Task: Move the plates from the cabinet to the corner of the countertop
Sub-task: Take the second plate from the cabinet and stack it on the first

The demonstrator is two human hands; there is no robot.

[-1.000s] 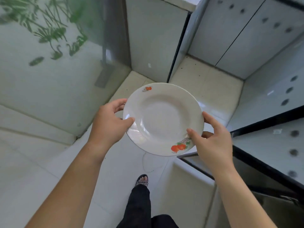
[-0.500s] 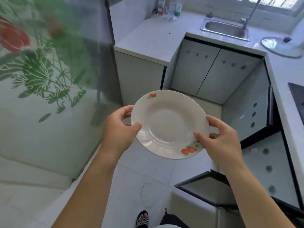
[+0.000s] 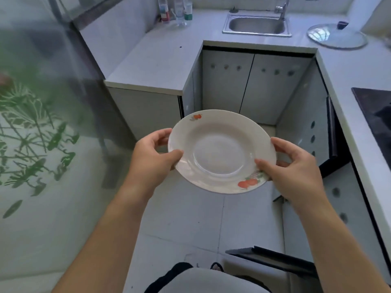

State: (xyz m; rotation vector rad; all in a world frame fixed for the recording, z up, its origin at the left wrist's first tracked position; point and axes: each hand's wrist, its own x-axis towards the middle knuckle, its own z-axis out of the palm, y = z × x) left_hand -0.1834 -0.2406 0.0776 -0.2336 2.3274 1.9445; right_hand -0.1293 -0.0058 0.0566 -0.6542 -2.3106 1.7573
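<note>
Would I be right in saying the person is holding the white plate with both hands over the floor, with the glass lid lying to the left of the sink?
Not quite. The head view shows the glass lid lying to the right of the sink, not the left. The rest holds: the left hand and right hand hold the white plate over the floor.

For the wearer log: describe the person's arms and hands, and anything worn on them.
Both forearms are bare as far as the frame shows: no sleeves, watch or bracelet in view. The left hand and right hand wear no gloves, and no rings are visible. Fingernails look short and unpainted where they show.
</note>
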